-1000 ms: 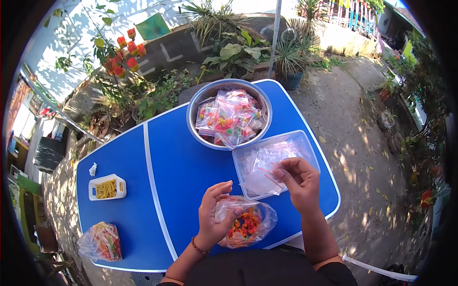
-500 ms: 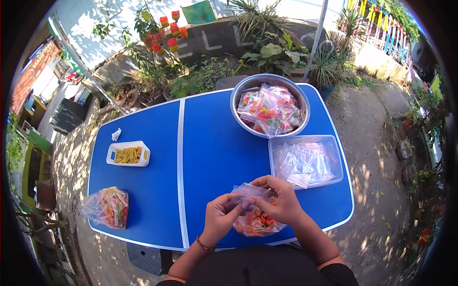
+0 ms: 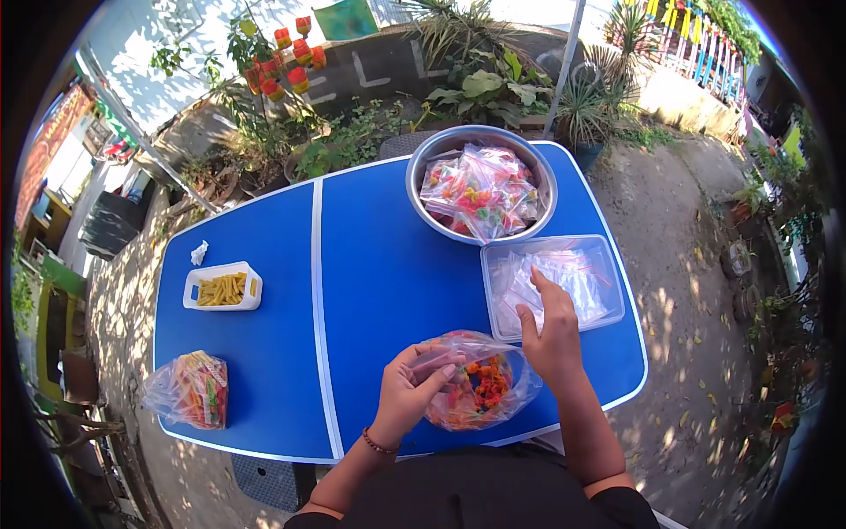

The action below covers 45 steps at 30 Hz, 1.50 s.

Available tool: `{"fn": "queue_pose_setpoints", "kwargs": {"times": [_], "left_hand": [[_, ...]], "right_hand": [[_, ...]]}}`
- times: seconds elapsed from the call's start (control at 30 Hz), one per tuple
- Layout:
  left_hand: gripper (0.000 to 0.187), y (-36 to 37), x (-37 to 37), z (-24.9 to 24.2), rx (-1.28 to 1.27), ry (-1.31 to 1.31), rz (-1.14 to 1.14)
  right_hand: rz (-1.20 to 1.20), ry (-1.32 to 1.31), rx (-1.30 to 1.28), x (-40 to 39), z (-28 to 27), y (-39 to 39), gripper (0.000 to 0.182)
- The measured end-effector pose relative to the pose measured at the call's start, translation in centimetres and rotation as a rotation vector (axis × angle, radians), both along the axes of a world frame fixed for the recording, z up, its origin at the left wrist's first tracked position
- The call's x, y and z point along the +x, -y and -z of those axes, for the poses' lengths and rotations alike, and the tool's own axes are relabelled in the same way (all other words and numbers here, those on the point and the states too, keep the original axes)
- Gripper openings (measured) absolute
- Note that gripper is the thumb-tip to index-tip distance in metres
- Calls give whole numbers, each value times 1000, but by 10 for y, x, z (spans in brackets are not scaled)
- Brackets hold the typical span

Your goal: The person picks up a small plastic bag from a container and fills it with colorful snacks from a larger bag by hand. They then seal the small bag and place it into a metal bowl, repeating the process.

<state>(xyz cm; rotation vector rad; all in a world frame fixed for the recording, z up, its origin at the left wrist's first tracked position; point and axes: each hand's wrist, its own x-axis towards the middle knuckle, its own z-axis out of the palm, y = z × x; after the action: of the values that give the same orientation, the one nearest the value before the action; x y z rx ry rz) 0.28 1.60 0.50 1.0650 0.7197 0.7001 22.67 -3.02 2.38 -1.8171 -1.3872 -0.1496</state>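
My left hand [image 3: 410, 392] pinches a small clear plastic bag [image 3: 437, 360] between thumb and fingers. Just beneath and beside it stands a larger open clear bag [image 3: 520, 381] holding small orange, red, yellow and green pieces [image 3: 489, 381]. My right hand [image 3: 555, 339] is empty, thumb and fingers apart, over the front part of a clear plastic container [image 3: 620, 304]. Inside that container lies a pile of flat clear zip bags [image 3: 582, 280], partly hidden by the hand.
Behind the container, a steel bowl [image 3: 416, 198] is heaped with filled zip bags [image 3: 480, 189]. At the left of the blue folding table [image 3: 379, 264] are a white basket [image 3: 196, 289] of yellow sticks, a bag of colourful sticks [image 3: 198, 388] and a crumpled white scrap [image 3: 199, 253].
My right hand has let go of the small bag and moved right and up to the container. My left hand keeps the bag. The whole view has shifted slightly.
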Motion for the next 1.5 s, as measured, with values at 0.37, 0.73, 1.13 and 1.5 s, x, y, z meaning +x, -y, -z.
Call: {"fn": "queue_pose_setpoints", "kwargs": {"times": [0.37, 0.73, 1.13, 1.5], "left_hand": [[30, -2, -8, 15, 65, -27, 1], [23, 0, -5, 23, 367, -255, -60], [17, 1, -7, 16, 355, -393, 110], [24, 12, -9, 13, 373, -267, 149]], "right_hand": [[-697, -151, -368, -19, 11, 29, 18], [-588, 87, -589, -44, 34, 38, 29], [-541, -452, -387, -21, 9, 43, 24], [-436, -1045, 28, -41, 15, 48, 20]]}}
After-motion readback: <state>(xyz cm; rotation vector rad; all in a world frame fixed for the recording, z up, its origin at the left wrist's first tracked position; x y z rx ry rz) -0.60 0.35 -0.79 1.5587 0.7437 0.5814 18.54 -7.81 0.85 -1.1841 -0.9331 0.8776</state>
